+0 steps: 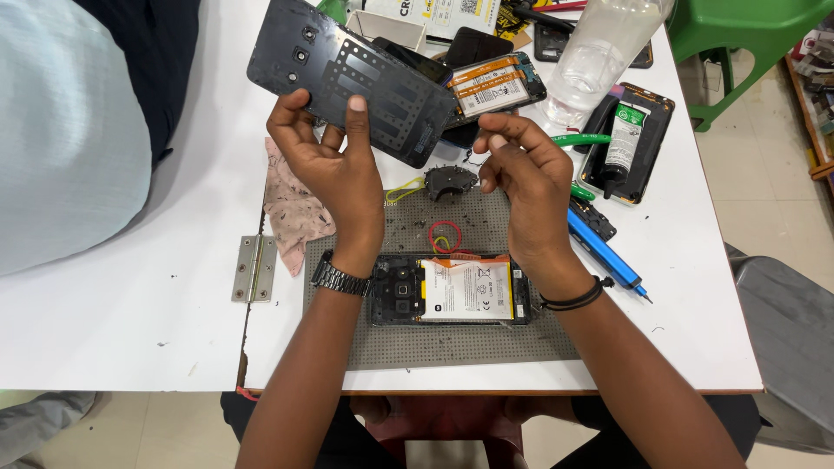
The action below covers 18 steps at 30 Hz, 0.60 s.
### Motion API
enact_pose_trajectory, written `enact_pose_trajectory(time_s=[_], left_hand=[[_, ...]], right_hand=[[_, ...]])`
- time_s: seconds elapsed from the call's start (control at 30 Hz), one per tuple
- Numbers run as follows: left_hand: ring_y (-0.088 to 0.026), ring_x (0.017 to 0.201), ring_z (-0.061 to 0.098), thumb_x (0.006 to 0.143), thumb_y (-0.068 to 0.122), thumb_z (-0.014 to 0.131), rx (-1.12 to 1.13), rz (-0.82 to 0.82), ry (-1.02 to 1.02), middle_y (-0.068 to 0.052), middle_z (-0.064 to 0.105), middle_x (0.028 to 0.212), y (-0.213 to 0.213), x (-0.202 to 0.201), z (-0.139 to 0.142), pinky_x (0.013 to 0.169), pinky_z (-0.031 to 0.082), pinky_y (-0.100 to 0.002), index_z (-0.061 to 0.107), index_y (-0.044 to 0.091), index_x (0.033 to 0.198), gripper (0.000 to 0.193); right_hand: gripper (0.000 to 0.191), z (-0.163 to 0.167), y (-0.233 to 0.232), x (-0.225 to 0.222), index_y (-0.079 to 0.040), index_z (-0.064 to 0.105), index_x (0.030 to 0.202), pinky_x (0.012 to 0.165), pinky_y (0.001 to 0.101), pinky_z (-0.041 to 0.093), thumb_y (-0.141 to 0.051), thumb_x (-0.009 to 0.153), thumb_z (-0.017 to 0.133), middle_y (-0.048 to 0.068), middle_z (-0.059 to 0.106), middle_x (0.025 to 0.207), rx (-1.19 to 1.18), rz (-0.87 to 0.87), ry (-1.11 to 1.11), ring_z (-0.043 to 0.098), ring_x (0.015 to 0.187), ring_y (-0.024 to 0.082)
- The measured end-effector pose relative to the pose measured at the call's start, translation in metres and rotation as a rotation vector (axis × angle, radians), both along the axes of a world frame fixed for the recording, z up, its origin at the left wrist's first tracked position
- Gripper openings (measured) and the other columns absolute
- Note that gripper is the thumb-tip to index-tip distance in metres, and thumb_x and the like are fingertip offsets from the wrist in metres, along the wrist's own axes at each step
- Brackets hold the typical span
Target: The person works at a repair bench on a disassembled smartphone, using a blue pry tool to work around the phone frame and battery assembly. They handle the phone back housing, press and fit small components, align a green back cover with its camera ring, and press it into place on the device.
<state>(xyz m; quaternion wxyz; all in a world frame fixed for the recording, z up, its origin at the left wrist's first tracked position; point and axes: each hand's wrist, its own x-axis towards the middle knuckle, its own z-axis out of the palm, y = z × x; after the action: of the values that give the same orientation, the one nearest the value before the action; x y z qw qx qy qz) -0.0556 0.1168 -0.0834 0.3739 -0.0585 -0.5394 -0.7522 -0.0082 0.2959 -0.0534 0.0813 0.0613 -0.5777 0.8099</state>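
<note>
Black back cover [347, 78] is pinched in the left hand [334, 169]; right hand [521, 174] curls empty beside its edge. 2 opened phones [452, 291] lie below.

Back cover [347, 78]: dark, flat plastic phone panel with camera cutouts, inner side up, held tilted above the table.
Opened phone [452, 291]: battery exposed, flat on grey mat.

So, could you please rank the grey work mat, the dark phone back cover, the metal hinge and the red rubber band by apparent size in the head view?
1. Grey work mat
2. Dark phone back cover, though held nearer the camera
3. Metal hinge
4. Red rubber band
</note>
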Motion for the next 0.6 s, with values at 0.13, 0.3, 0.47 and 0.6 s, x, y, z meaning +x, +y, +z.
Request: enact_pose_trajectory(time_s=[0.13, 0.3, 0.47, 0.6], left_hand=[[-0.020, 0.119, 0.066, 0.102, 0.002, 0.073, -0.006, 0.001, -0.010, -0.016, 0.053, 0.135, 0.0003, 0.0015, 0.0023, 0.101, 0.060, -0.030, 0.041, 0.006, 0.136, 0.048], [-0.019, 0.122, 0.064, 0.102, 0.000, 0.073, -0.024, 0.007, 0.016, -0.015, 0.051, 0.137, 0.0017, 0.0008, 0.0019, 0.105, 0.060, -0.031, 0.041, 0.006, 0.136, 0.047], [-0.019, 0.121, 0.064, 0.101, 0.001, 0.073, -0.013, -0.010, -0.007, -0.015, 0.051, 0.136, 0.0010, 0.0014, 0.0004, 0.106, 0.060, -0.031, 0.041, 0.007, 0.136, 0.048], [-0.020, 0.122, 0.063, 0.100, 0.001, 0.074, -0.003, -0.015, 0.000, -0.015, 0.051, 0.136, 0.0019, 0.0019, 0.0022, 0.106, 0.059, -0.032, 0.041, 0.006, 0.136, 0.048]], right_hand=[[0.016, -0.0001, -0.0011, -0.0004, -0.002, 0.068, 0.114, 0.065, 0.0231, 0.047, -0.010, 0.103, 0.060, 0.004, 0.067, 0.094, 0.032, -0.009, 0.008, 0.055, 0.070, 0.007], [0.014, -0.0015, -0.0016, 0.0001, -0.004, 0.071, 0.112, 0.064, 0.0224, 0.047, -0.014, 0.104, 0.064, 0.002, 0.066, 0.092, 0.062, -0.020, 0.032, 0.055, 0.070, 0.006], [0.021, -0.0021, -0.0046, -0.0002, -0.004, 0.075, 0.115, 0.062, 0.0216, 0.048, -0.019, 0.102, 0.070, 0.002, 0.071, 0.092, 0.152, -0.057, 0.054, 0.055, 0.068, 0.005], [0.026, 0.0015, -0.0069, 0.0029, -0.004, 0.076, 0.117, 0.061, 0.0209, 0.048, -0.023, 0.099, 0.072, 0.002, 0.073, 0.091, 0.175, -0.053, 0.026, 0.056, 0.068, 0.005]])
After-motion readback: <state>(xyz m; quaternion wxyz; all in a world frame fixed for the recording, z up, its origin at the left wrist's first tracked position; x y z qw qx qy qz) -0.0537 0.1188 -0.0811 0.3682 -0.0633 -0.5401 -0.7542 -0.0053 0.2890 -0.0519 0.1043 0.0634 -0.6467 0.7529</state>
